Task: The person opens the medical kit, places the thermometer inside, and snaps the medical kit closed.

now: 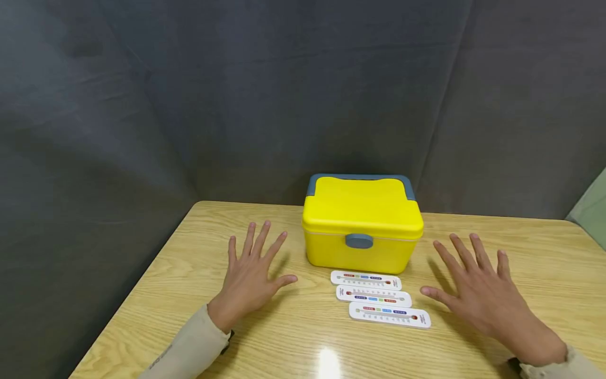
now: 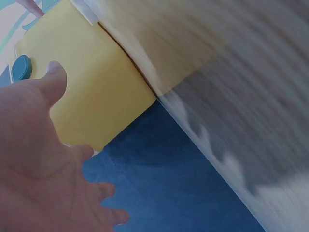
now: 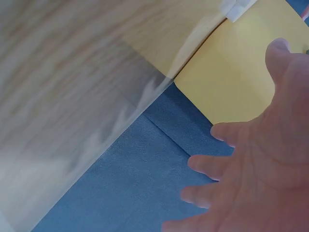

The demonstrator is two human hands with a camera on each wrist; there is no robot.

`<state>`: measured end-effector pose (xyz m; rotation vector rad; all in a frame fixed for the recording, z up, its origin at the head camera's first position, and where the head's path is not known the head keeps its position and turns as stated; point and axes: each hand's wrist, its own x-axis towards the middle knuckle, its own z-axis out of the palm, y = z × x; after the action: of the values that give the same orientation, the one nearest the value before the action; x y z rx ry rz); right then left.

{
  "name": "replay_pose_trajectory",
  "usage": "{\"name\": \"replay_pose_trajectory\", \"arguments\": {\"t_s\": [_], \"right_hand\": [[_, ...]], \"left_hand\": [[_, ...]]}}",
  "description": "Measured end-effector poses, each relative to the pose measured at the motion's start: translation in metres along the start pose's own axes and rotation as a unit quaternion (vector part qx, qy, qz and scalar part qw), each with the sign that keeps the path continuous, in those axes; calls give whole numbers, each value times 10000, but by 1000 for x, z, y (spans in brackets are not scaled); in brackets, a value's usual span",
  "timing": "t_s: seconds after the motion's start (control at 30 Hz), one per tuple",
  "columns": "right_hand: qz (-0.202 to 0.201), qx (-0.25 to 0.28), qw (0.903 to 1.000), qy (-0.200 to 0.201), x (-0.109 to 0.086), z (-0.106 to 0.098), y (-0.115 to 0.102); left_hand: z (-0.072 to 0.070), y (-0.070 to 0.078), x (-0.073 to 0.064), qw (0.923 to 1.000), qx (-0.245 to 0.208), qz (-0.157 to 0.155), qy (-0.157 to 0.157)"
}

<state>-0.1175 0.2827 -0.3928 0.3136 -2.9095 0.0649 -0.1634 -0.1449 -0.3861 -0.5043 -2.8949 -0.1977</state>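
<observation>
A yellow box (image 1: 362, 210) with a closed lid, blue-grey handle and blue-grey latch (image 1: 359, 241) stands at the back of the table. In front of it lie three white thermometers: a far one (image 1: 365, 280), a middle one (image 1: 374, 296) and a near one (image 1: 390, 315). Left of them, my left hand (image 1: 251, 281) is spread with straight fingers and holds nothing. My right hand (image 1: 487, 297), also spread and holding nothing, is to their right. Both wrist views show the palms, with the box (image 2: 91, 96) beyond the left thumb and the box side (image 3: 231, 72) beyond the right.
The wooden table (image 1: 175, 295) ends at a dark grey cloth (image 1: 293, 95) behind and to the left. A pale green surface (image 1: 592, 210) shows past the far right corner. Light glares on the table's near part.
</observation>
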Motion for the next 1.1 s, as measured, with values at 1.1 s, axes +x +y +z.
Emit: {"name": "replay_pose_trajectory", "arguments": {"t_s": [1.1], "right_hand": [[-2309, 816, 9332, 2631, 70, -37, -89]], "left_hand": [[-13, 36, 57, 9328, -1614, 2332, 2223]]}}
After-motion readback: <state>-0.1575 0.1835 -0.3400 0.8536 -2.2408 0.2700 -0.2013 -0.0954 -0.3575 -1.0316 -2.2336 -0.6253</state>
